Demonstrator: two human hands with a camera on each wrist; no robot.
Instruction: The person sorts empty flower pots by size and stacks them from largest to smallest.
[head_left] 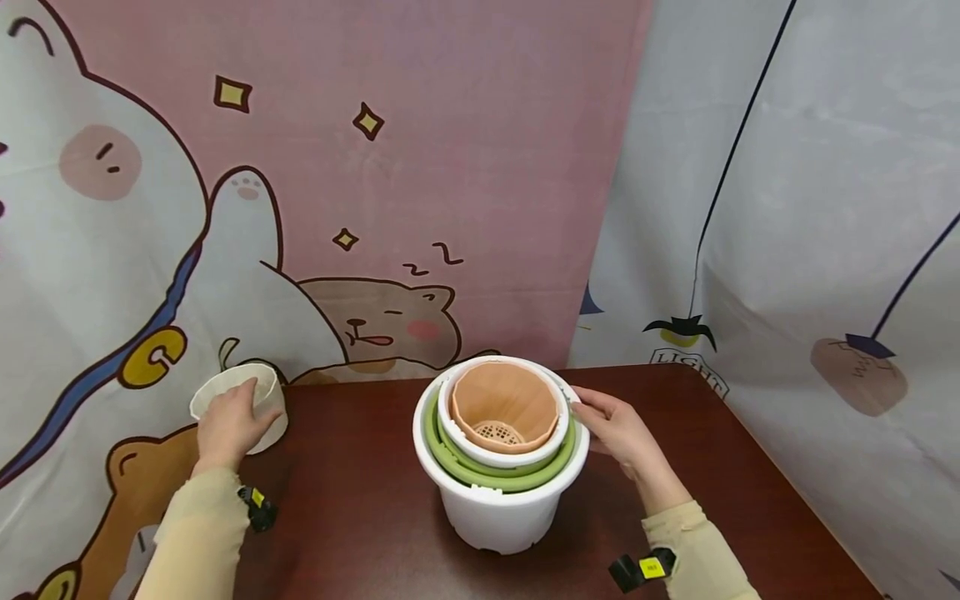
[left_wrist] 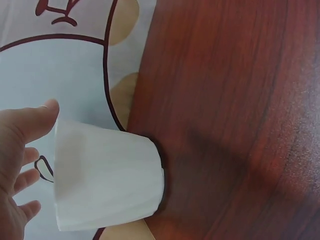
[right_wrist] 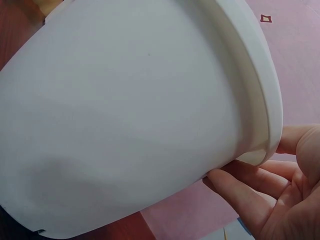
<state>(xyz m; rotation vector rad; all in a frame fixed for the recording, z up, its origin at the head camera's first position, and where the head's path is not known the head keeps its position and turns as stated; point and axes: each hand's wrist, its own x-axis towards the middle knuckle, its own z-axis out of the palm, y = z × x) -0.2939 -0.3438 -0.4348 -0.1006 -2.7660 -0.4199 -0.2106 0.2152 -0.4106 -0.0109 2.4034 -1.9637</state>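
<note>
At the table's far left stands a small white flower pot (head_left: pixel 272 429). My left hand (head_left: pixel 231 425) is over its mouth, thumb spread away from the fingers. In the left wrist view the thumb and fingertips lie just beyond the rim of that pot (left_wrist: pixel 110 177), with no grip on it. A large white flower pot (head_left: pixel 498 521) stands upright near the middle. Nested in it are a green pot (head_left: pixel 468 473), a smaller white pot (head_left: pixel 510 459) and a peach-coloured pot (head_left: pixel 506 392) with drain holes. My right hand (head_left: pixel 622 433) holds the large pot's rim at its right side, fingers beneath the lip.
The dark red-brown wooden table (head_left: pixel 352 483) carries the pots. A pink and white cartoon curtain (head_left: pixel 487 167) hangs along its back and left, close behind the small pot. A pale sheet (head_left: pixel 810 275) hangs along the right edge.
</note>
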